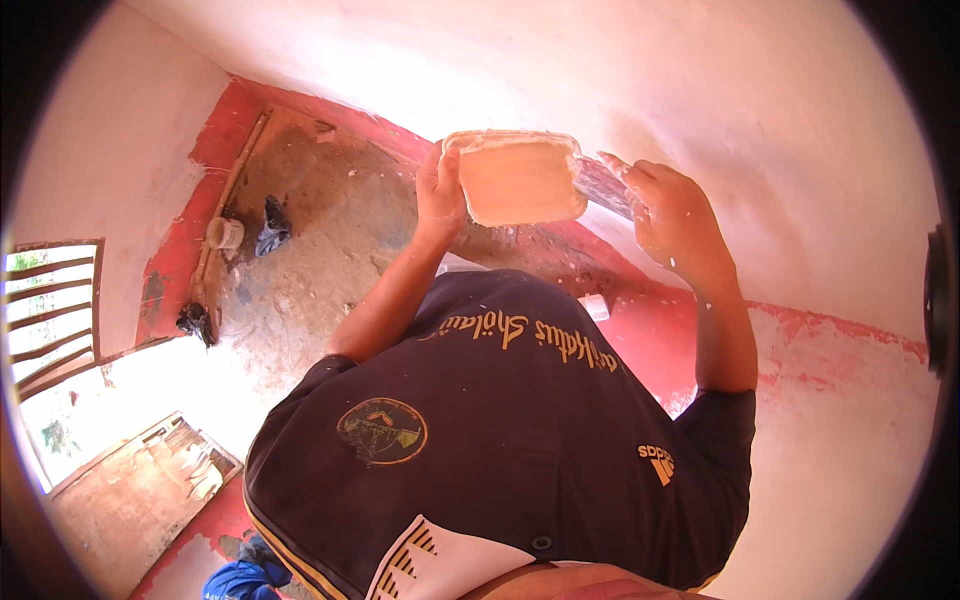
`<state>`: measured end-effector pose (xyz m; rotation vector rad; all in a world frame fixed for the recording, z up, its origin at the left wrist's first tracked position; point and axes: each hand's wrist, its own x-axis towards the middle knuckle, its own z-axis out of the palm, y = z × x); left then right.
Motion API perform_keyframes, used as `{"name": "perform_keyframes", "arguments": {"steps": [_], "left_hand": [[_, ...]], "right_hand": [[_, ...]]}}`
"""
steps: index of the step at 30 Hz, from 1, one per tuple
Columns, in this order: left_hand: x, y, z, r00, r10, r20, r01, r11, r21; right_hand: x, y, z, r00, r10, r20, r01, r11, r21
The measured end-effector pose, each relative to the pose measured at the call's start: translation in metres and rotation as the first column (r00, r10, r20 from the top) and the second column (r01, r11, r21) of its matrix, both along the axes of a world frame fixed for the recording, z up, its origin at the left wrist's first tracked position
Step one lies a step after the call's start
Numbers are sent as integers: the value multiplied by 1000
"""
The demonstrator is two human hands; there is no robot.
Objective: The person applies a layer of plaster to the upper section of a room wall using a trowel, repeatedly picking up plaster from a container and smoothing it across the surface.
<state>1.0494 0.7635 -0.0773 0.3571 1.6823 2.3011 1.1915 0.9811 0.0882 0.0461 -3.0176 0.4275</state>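
My left hand (440, 200) grips the left end of a shallow rectangular tray (515, 180) with rounded corners, coated in pale peach paste and held up in front of my chest. My right hand (665, 215) is closed around a flat scraper (603, 187), smeared with pale paste, its blade at the tray's right edge. Some white paste is on my right fingers. The scraper's handle is mostly hidden by those fingers. Behind the tray is a pale wall (700, 80) with a red band along its base.
Below lie a dirty floor (280, 300), a white bucket (225, 233), dark plastic bags (272, 225) and a white container (594, 307). At left are a barred window (48, 300) and a worn board (140, 495). Blue fabric (240, 580) shows at bottom left.
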Motion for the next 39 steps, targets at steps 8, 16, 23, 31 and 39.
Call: {"name": "perform_keyframes", "arguments": {"steps": [8,16,23,31,39], "left_hand": [[-3,7,10,994,-19,-106,5,991,-132],[-6,17,3,999,24,-27,-24,1000,19],[-4,21,-12,998,37,-55,-39,998,-40],[15,31,-3,993,11,-121,-16,999,-39],[14,30,-7,977,29,-213,-10,996,89]], "right_hand": [[-10,13,-6,991,-27,-129,25,1000,-13],[0,15,-10,999,-19,-30,18,1000,-15],[-1,27,-24,999,-50,-21,45,983,-177],[-14,26,-24,976,-134,171,190,908,-374],[-16,24,-20,990,-136,-21,127,959,-253]]}}
